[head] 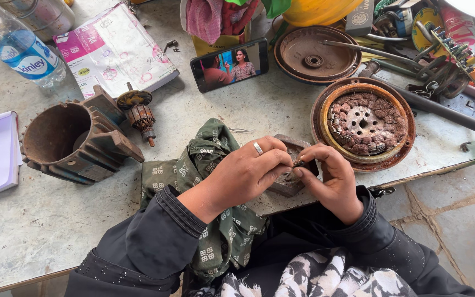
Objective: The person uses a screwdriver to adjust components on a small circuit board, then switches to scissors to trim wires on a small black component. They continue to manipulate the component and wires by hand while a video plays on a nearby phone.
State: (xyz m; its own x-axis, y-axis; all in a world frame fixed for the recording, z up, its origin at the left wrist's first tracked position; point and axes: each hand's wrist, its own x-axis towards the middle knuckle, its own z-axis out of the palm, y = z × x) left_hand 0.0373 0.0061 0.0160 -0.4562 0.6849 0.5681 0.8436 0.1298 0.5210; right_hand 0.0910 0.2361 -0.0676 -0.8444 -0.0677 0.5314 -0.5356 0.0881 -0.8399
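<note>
both hands meet over a grey block (pixel 287 181) at the counter's (pixel 39 231) near edge. left hand (pixel 246 176) and right hand (pixel 328 179) each have fingertips pinched on a small dark part (pixel 299 163). a green cloth (pixel 204 170) lies left, a wound stator (pixel 364 124) just beyond; bare counter left.

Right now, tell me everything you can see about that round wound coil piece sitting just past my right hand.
The round wound stator lies flat on the pale worktable, just beyond the right hand. Reddish-brown copper-looking windings ring a pale metal hub pierced with small holes. A tan band circles the windings, inside a rusty brown dish-like rim. It looks worn and dusty. A dark rod lies against its upper right edge. The hand sits close to its near rim; whether they touch is unclear.
</note>
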